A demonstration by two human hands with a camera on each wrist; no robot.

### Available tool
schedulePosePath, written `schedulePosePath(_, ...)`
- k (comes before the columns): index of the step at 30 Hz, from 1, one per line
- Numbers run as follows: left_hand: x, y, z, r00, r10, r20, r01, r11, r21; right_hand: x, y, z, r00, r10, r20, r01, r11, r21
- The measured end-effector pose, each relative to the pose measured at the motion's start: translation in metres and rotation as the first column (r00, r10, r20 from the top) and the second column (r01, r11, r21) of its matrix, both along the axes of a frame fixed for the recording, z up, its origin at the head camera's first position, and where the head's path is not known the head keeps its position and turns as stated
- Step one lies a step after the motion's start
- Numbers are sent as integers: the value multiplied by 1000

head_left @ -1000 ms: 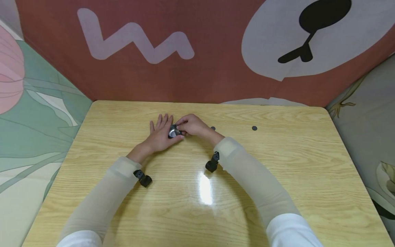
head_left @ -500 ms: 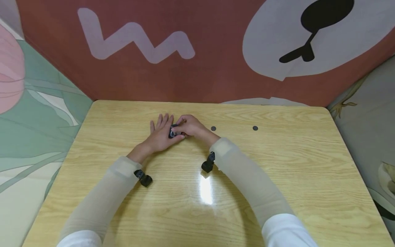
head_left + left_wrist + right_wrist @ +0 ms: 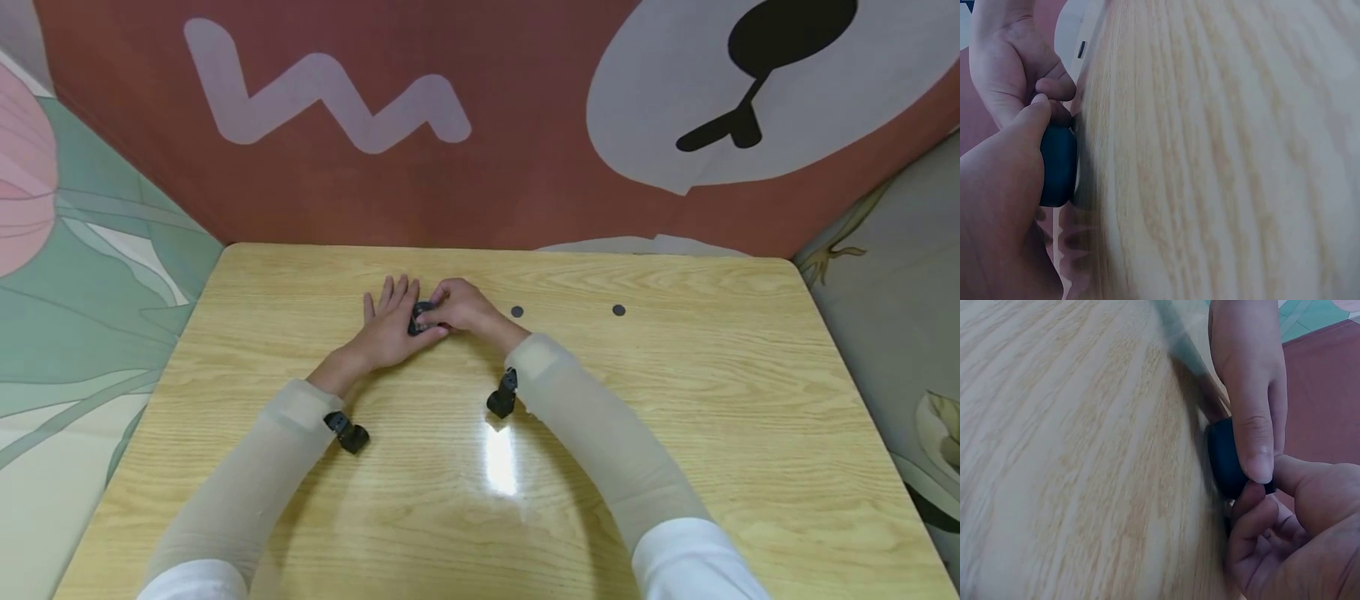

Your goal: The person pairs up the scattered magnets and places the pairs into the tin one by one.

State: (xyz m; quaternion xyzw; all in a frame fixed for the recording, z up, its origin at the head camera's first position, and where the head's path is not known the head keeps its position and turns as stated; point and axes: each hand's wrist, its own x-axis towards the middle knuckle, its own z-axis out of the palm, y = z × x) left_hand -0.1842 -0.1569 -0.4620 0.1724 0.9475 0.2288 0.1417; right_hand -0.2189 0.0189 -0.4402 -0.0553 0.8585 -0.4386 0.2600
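Your left hand (image 3: 384, 335) is on the table (image 3: 750, 375), fingers straight and spread, thumb along the small dark object (image 3: 1059, 167). Your right hand (image 3: 467, 307) has curled fingers pinching that object's right end; it sits on the tabletop between both hands. Two dark discs (image 3: 517, 312) (image 3: 618, 310) lie further right, well apart.

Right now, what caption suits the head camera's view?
Left hand and right hand touch a small dark object; two dark discs lie farther right on the table.
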Motion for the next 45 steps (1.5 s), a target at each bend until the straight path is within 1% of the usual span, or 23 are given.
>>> schedulePosePath(3,-1,0,-1,1000,3,1,-3,1000,0,-1,-2,2,1000,3,-11,-2,999,50)
schedulePosePath(6,-1,0,-1,1000,5,1,-5,1000,2,-2,-5,4,1000,-5,7,4,997,75)
schedulePosePath(11,0,1,-1,1000,1,5,-1,1000,12,-2,-5,4,998,-18,56,15,998,54)
schedulePosePath(14,-1,1,-1,1000,-3,7,3,1000,16,-2,-4,4,997,-8,74,4,999,52)
schedulePosePath(18,-1,0,0,1000,0,7,0,1000,23,-3,-5,9,995,18,103,-23,999,46)
schedulePosePath(22,-2,0,1,1000,0,11,0,999,39,-3,-8,12,993,13,119,-17,999,33)
schedulePosePath(29,-1,0,0,1000,0,19,-1,999,37,-2,-12,9,992,58,110,-60,998,12)
schedulePosePath(36,0,0,0,1000,2,19,-3,999,48,-2,-9,10,990,57,132,-55,998,-23)
schedulePosePath(45,0,0,0,1000,-6,18,5,999,42,-1,-12,9,992,53,112,-57,998,33)
